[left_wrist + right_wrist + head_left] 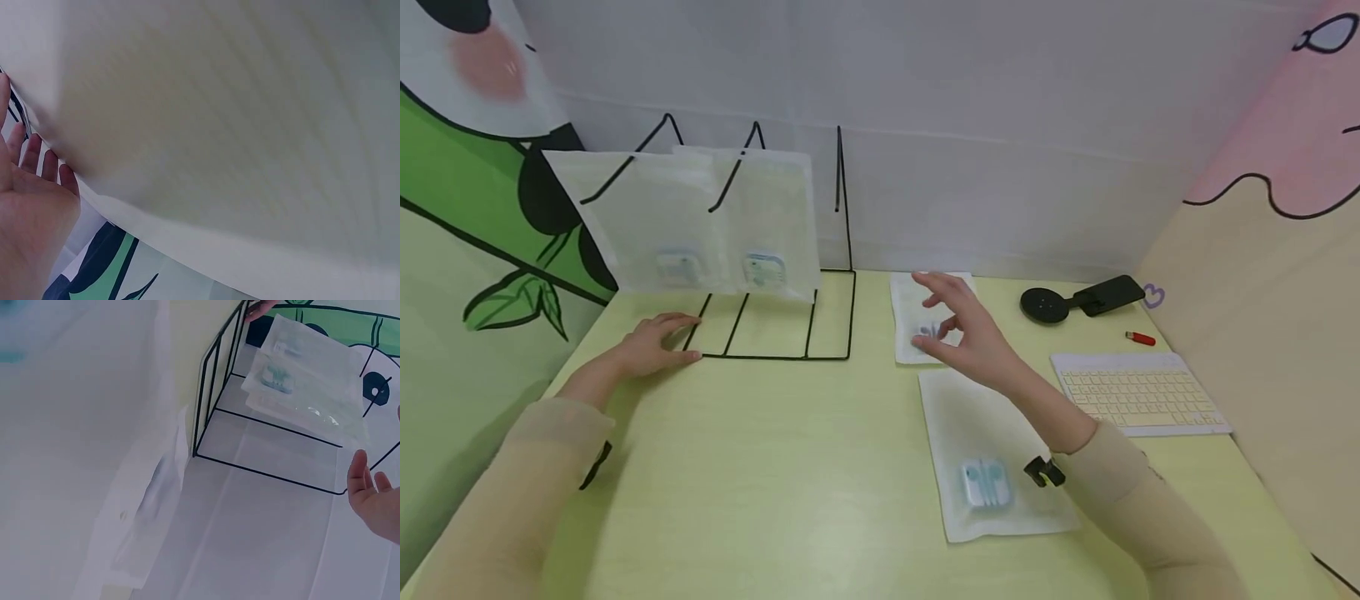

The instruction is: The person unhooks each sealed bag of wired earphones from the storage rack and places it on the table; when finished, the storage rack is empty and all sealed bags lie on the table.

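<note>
Left hand [655,343], around 9 o'clock on the desk [760,483] in the head view, rests at the near left corner of a black wire rack [775,358], thumb apart from the fingers, fingertips touching the base wires; left wrist view has these fingers slightly spread by the wire at its 9 o'clock edge, mostly pale blurred surface otherwise. Right hand [966,333], about 3 to 4 o'clock, hovers over the desk holding nothing, fingers lightly bent, thumb well apart from the index. Rack sits at 10 o'clock against the white backdrop [1000,192]. Two translucent white pouches hang side by side on it, overlapping at the edges: left pouch [662,225] on the left hook, middle pouch [782,200] on the middle hook, each with a small pale-blue-marked item low inside; exact count of layers there, cannot tell. Third hook [838,171] stands to their 3 o'clock. Small pouch [910,292] lies flat at the right hand's 9 to 10 o'clock, partly covered by the fingers in view. Large pouch [955,433] lies flat at its 6 o'clock, white and light blue item inside, forearm crossing over its far right part. White keyboard [1135,400] between 3 and 4 o'clock of the right hand, red stick [1140,338] at 3, black disc-and-plate object [1108,296] between 2 and 3.
</note>
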`<state>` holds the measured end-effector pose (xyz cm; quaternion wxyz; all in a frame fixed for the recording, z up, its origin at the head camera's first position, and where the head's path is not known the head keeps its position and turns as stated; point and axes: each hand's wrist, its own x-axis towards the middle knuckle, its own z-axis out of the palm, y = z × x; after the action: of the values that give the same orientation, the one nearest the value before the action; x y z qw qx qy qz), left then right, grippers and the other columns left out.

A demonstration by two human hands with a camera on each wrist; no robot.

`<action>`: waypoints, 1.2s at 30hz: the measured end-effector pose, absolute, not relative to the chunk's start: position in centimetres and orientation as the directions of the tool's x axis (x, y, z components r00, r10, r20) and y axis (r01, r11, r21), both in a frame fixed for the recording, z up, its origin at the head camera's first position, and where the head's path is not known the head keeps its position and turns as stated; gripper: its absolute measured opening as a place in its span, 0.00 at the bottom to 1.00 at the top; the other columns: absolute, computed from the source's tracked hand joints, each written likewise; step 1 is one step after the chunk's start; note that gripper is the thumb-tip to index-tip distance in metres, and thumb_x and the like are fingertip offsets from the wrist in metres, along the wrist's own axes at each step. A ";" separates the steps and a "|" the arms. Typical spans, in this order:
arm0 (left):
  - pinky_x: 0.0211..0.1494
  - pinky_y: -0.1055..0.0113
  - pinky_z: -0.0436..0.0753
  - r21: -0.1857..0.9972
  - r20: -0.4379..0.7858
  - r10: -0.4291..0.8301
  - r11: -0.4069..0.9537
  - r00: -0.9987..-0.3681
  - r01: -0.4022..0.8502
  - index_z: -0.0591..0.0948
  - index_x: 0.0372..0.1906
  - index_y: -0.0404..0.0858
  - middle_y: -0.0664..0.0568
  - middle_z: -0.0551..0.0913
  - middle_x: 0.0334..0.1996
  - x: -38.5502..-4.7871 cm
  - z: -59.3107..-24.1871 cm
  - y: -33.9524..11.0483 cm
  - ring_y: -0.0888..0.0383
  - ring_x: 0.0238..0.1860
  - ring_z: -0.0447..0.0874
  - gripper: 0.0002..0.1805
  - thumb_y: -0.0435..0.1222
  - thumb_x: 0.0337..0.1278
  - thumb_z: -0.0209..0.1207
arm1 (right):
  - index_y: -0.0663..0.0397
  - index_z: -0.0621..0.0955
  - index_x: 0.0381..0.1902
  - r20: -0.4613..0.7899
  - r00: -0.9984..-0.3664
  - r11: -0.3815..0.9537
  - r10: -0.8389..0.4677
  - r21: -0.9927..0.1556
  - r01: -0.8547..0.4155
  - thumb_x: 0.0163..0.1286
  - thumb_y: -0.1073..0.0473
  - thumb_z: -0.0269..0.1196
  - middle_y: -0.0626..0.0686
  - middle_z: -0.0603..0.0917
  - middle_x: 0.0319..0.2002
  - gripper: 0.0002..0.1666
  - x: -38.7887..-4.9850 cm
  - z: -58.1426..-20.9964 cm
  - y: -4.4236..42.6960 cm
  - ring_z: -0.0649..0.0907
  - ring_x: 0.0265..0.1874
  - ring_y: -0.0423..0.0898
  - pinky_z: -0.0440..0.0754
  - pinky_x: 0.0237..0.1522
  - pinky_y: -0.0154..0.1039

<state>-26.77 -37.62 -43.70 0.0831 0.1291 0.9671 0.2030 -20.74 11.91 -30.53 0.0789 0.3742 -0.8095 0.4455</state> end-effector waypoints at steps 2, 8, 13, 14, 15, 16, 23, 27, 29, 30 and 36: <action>0.55 0.26 0.54 0.416 -0.109 0.288 0.883 -0.951 0.219 0.60 0.70 0.36 0.29 0.51 0.69 -26.8 -43.7 -37.6 0.23 0.64 0.47 0.41 0.53 0.59 0.59 | 0.67 0.63 0.67 0.472 -0.688 0.270 -0.551 -0.679 -0.682 0.58 0.72 0.66 0.63 0.61 0.67 0.40 -21.3 -30.8 11.0 0.71 0.55 0.53 0.80 0.41 0.54; 0.56 0.27 0.55 0.410 -0.110 0.288 0.885 -0.951 0.221 0.61 0.70 0.35 0.28 0.52 0.68 -26.9 -43.9 -37.7 0.23 0.64 0.47 0.41 0.53 0.59 0.59 | 0.68 0.59 0.69 0.493 -0.644 0.162 -0.585 -0.707 -0.688 0.59 0.72 0.65 0.64 0.57 0.69 0.43 -22.8 -31.2 8.6 0.64 0.65 0.56 0.74 0.57 0.56; 0.56 0.27 0.55 0.412 -0.105 0.286 0.884 -0.952 0.220 0.61 0.69 0.35 0.28 0.52 0.68 -26.9 -43.8 -37.7 0.23 0.64 0.48 0.41 0.52 0.58 0.59 | 0.64 0.57 0.71 0.477 -0.631 0.133 -0.612 -0.725 -0.676 0.60 0.70 0.65 0.61 0.55 0.71 0.44 -24.1 -31.2 6.7 0.58 0.70 0.51 0.65 0.66 0.53; 0.56 0.27 0.55 0.414 -0.105 0.286 0.884 -0.953 0.219 0.61 0.69 0.35 0.28 0.52 0.68 -26.9 -43.8 -37.7 0.23 0.64 0.48 0.41 0.52 0.58 0.59 | 0.64 0.57 0.71 0.471 -0.629 0.127 -0.618 -0.731 -0.671 0.60 0.70 0.65 0.61 0.55 0.71 0.44 -24.4 -31.2 6.4 0.57 0.71 0.51 0.63 0.67 0.53; 0.56 0.27 0.55 0.414 -0.105 0.285 0.884 -0.953 0.219 0.61 0.69 0.35 0.28 0.52 0.68 -26.9 -43.8 -37.7 0.23 0.64 0.48 0.41 0.53 0.58 0.59 | 0.63 0.56 0.71 0.464 -0.631 0.120 -0.622 -0.739 -0.663 0.61 0.70 0.65 0.60 0.55 0.71 0.45 -24.7 -31.3 6.0 0.57 0.71 0.50 0.62 0.68 0.52; 0.56 0.27 0.55 0.413 -0.107 0.284 0.884 -0.953 0.217 0.61 0.69 0.35 0.28 0.52 0.68 -26.9 -43.8 -37.7 0.23 0.64 0.48 0.41 0.53 0.58 0.59 | 0.62 0.56 0.72 0.457 -0.634 0.112 -0.624 -0.751 -0.651 0.61 0.70 0.65 0.59 0.54 0.71 0.45 -25.1 -31.4 5.7 0.56 0.71 0.48 0.61 0.68 0.50; 0.55 0.27 0.55 0.404 -0.105 0.282 0.888 -0.954 0.218 0.61 0.69 0.35 0.28 0.53 0.68 -27.1 -43.9 -37.6 0.23 0.64 0.49 0.41 0.53 0.58 0.59 | 0.53 0.55 0.74 0.429 -0.662 0.094 -0.615 -0.793 -0.602 0.62 0.66 0.65 0.54 0.54 0.72 0.47 -28.1 -32.6 3.5 0.54 0.72 0.44 0.60 0.70 0.44; 0.56 0.27 0.56 0.406 -0.103 0.282 0.887 -0.954 0.219 0.61 0.69 0.35 0.28 0.53 0.68 -27.0 -43.8 -37.5 0.24 0.64 0.48 0.41 0.52 0.58 0.59 | 0.58 0.54 0.73 0.403 -0.680 0.114 -0.613 -0.806 -0.581 0.62 0.68 0.64 0.58 0.54 0.72 0.46 -28.3 -31.7 2.5 0.56 0.72 0.51 0.61 0.69 0.47; 0.56 0.27 0.56 0.408 -0.104 0.282 0.887 -0.954 0.217 0.61 0.69 0.35 0.28 0.52 0.68 -27.0 -43.8 -37.6 0.24 0.64 0.48 0.41 0.52 0.58 0.59 | 0.57 0.54 0.74 0.388 -0.691 0.131 -0.610 -0.811 -0.571 0.63 0.66 0.64 0.58 0.54 0.72 0.46 -28.6 -31.6 2.1 0.56 0.72 0.50 0.61 0.69 0.46; 0.56 0.27 0.56 0.409 -0.106 0.281 0.887 -0.954 0.216 0.61 0.69 0.35 0.28 0.52 0.68 -27.0 -43.8 -37.6 0.24 0.64 0.48 0.41 0.53 0.58 0.59 | 0.56 0.53 0.74 0.383 -0.695 0.135 -0.609 -0.813 -0.566 0.64 0.66 0.63 0.57 0.53 0.72 0.46 -28.8 -31.6 2.0 0.56 0.72 0.51 0.61 0.69 0.45; 0.56 0.27 0.56 0.409 -0.110 0.279 0.887 -0.954 0.213 0.61 0.69 0.35 0.28 0.52 0.68 -27.1 -43.9 -37.6 0.24 0.64 0.48 0.41 0.53 0.58 0.59 | 0.57 0.54 0.73 0.388 -0.693 0.118 -0.608 -0.819 -0.562 0.64 0.67 0.62 0.57 0.53 0.73 0.45 -30.1 -31.4 1.0 0.57 0.72 0.52 0.60 0.69 0.45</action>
<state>-27.09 -37.63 -43.86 0.0830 0.1271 0.9678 0.2006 -30.12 0.98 -31.42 -0.0214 0.3914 -0.7474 0.5364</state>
